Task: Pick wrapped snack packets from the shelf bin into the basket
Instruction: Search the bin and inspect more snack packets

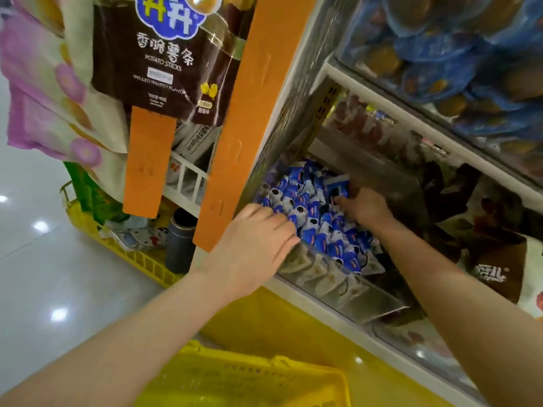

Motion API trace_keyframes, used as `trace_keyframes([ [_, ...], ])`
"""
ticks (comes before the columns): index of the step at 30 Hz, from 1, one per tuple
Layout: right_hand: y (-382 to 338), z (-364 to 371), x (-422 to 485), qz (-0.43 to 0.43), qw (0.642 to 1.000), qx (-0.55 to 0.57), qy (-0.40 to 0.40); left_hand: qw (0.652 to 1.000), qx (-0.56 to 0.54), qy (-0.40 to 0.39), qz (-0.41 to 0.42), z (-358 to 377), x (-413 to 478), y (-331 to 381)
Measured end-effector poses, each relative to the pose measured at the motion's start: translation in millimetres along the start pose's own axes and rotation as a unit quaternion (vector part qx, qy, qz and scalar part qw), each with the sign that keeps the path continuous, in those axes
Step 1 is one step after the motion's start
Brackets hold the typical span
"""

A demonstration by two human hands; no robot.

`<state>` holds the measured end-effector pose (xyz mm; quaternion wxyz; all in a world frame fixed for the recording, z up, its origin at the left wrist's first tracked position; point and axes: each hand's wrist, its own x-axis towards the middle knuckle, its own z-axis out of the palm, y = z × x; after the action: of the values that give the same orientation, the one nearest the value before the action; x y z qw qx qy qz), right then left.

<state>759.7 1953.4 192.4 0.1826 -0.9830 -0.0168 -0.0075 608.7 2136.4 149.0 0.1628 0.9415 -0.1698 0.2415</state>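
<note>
1. Head view, nearest first: a yellow basket (244, 380) is seen at the bottom edge, below the shelf. No packet is seen in the part that shows.
2. The left hand (255, 245) is laid palm down over the front lip of the clear shelf bin (352, 292). Its fingers are fairly straight and rest on the heap. Nothing is seen enclosed by it.
3. Blue-and-white snack packets (317, 224) are heaped in the bin, between and under both hands. Many are left.
4. The right hand (365, 208) is placed deeper in, with curled fingers. One blue packet (339, 186) appears to be pinched between thumb and fingertips, raised slightly above the heap near the back.
5. Progress is judged early: a pick is under way and no transfer to the basket is shown. The held packet must be lifted out, lowered into the basket and released, then more fetched.
6. Farther off, an orange display strip (249, 113) and a hanging potato sticks bag (167, 54) are seen. A second yellow basket (141, 259) is set on the floor at left. The upper shelf goods are blurred.
</note>
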Motion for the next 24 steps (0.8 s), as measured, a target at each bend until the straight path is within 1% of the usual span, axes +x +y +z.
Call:
trace_keyframes([
  [4,-9,-4,15,0.016,0.989,-0.130,-0.071,0.999,-0.008,0.028,0.017,7,1,-5],
  [5,-12,-2,19,0.013,0.986,-0.148,-0.082,0.999,-0.011,0.034,0.024,8,1,-6],
  [9,-16,8,27,-0.001,0.990,-0.106,-0.090,0.998,-0.020,0.057,0.033,12,1,-9],
  [13,-12,14,28,0.005,0.993,-0.061,-0.097,0.997,-0.017,0.069,0.038,14,1,-10],
  [15,-11,12,26,-0.010,0.994,-0.043,-0.097,0.996,-0.013,0.073,0.043,15,1,-10],
  [17,-9,5,24,-0.027,0.997,-0.014,-0.074,0.996,-0.008,0.076,0.047,16,1,-10],
  [19,-6,-5,26,-0.028,0.999,0.007,-0.013,0.996,-0.008,0.079,0.050,17,1,-11],
  [20,-4,-10,27,-0.024,1.000,0.002,0.008,0.996,-0.009,0.079,0.051,17,2,-12],
  [21,-1,-14,28,-0.016,1.000,-0.012,0.012,0.996,-0.010,0.078,0.052,16,2,-12],
  [22,2,-15,28,0.003,0.999,-0.032,-0.002,0.996,-0.011,0.076,0.052,16,2,-12],
  [24,8,-13,26,0.057,0.994,-0.067,-0.063,0.996,-0.014,0.073,0.052,15,1,-11],
])
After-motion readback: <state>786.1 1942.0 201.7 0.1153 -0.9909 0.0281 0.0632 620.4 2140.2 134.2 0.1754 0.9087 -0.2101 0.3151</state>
